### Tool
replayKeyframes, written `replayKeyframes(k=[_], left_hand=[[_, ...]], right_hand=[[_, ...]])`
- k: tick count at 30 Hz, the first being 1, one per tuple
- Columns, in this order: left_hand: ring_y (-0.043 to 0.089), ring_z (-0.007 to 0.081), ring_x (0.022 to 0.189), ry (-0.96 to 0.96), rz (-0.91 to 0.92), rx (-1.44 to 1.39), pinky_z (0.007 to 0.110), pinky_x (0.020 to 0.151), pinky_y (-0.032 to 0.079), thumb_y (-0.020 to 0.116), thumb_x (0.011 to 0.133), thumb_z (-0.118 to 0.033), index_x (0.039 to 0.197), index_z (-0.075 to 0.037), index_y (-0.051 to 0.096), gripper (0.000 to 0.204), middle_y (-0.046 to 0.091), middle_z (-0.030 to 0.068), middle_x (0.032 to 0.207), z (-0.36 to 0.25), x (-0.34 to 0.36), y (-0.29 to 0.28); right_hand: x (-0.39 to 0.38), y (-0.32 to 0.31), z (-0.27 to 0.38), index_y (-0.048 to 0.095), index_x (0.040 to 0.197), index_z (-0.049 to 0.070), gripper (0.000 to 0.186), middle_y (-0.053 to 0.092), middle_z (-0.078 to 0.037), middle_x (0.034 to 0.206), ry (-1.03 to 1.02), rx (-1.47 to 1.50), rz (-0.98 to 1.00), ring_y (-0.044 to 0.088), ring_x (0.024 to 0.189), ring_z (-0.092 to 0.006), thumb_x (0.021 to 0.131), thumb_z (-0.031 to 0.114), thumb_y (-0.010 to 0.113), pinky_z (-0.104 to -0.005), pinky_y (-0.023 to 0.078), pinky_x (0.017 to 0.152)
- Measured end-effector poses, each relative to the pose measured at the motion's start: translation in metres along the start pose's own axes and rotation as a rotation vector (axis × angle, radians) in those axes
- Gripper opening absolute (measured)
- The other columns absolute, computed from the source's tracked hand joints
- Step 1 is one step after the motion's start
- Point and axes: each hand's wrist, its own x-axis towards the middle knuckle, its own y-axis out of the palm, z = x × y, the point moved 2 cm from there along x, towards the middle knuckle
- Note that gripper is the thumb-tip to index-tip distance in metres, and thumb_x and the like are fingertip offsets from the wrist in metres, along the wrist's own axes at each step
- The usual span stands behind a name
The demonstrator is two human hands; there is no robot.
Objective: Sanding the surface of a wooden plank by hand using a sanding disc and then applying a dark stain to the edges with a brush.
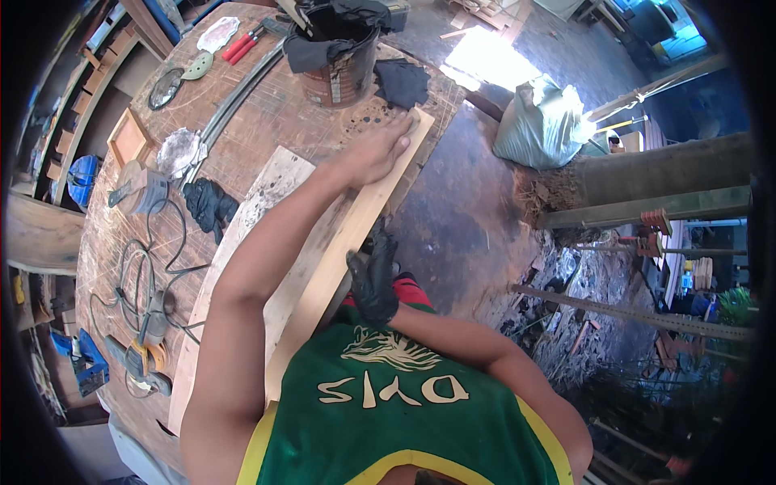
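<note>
A long, pale wooden board point(356, 222) runs diagonally from my torso toward the far right edge of the table. My bare left hand point(381, 152) lies across its far end, fingers close together and bent over the right edge. On my right hand point(373, 279) is a black glove. It is beside the board's right edge, closer to my body, with the thumb raised and the fingers curled around something dark that I cannot make out. Under the board lies a wider, whitish plank point(271, 186) with dark spots. Black stains mark the tabletop past my left hand.
A bucket point(335, 77) lined with black plastic stands on the worn wooden table point(250, 89), beside a black cloth point(402, 82). Metal bars, a crumpled black glove point(210, 204), a can point(144, 190) and a coiled cable point(137, 271) lie leftward. A filled sack point(543, 125) sits beyond.
</note>
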Motion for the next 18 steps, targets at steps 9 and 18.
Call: replayKeyframes(k=[9,18], left_hand=[[0.027,0.0436,0.153,-0.296,0.184,0.057,0.048,0.127,0.023,0.041,0.108,-0.018,0.159,-0.001,0.032,0.055,0.031,0.0231,0.165,-0.064,-0.117,-0.024],[0.033,0.0434,0.15,-0.184,-0.002,0.137,0.05,0.126,0.025,0.041,0.109,-0.025,0.157,-0.001,0.035,0.054,0.038,0.0232,0.161,-0.025,0.052,-0.002]], right_hand=[[0.177,-0.095,-0.074,0.05,0.144,-0.003,0.042,0.056,-0.021,0.14,-0.258,-0.113,-0.042,0.051,0.131,-0.0311,0.111,0.021,0.043,-0.0424,0.036,0.115],[0.236,-0.066,-0.115,0.057,0.139,-0.004,0.041,0.059,-0.021,0.136,0.033,0.236,0.07,0.054,0.125,-0.0307,0.112,0.023,0.043,-0.0419,0.039,0.11]])
